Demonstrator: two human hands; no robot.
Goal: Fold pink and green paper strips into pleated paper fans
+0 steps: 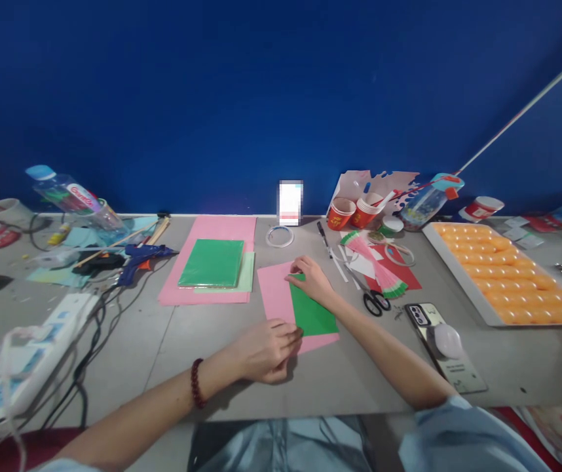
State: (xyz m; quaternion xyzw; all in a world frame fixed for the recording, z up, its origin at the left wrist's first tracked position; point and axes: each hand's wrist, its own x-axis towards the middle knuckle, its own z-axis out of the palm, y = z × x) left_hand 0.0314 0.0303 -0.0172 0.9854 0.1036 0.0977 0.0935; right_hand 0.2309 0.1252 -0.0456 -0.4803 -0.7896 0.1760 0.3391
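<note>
A thin green paper sheet (314,313) lies on a larger pink paper sheet (274,290) on the grey tabletop (202,360). The half-curled right hand (312,282) reaches its far-left corner; the left hand (270,351), fingers bent together, touches its near-left corner. Whether either pinches paper, I cannot tell. Black-handled scissors (380,300) lie to the right.

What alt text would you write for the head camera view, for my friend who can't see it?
A person's left hand and right hand are at the near and far ends of a flat green sheet lying on a larger pink sheet on a grey table. Black-handled scissors lie to the right, a blue glue gun to the left.
</note>
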